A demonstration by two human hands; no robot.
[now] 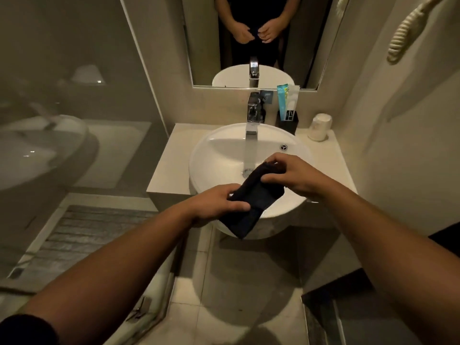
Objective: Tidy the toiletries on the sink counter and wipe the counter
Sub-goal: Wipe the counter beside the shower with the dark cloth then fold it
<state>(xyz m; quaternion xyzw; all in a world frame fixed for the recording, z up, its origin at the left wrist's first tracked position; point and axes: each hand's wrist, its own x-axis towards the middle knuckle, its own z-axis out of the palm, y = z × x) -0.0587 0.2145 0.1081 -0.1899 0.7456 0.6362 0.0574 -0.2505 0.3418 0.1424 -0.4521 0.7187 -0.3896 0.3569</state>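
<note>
A: How are the hands placed?
B: The black cloth (251, 197) is gripped at its near end by the left hand (219, 200) and pinched at its far end by the right hand (293, 175).
A: And where is it held?
B: Over the front rim of the white basin (211, 155), folded and dark, its corner hung below.

Left hand (219, 201): bare, no ring or watch visible; five fingers, knuckles showing.

Right hand (296, 176): bare, no ring, band or glove visible.

Left forearm (119, 265): bare from wrist almost to elbow. A dark sleeve (27, 329), black or close to it, begins at the bottom left corner of the view; plain, no print visible.

Right forearm (388, 235): bare along its whole visible length; no sleeve edge in view.

Reflection in the mirror (254, 28): torso in dark clothing, probably black, though the dim light makes the shade and cut hard to judge. Both forearms bare there as well.
</note>
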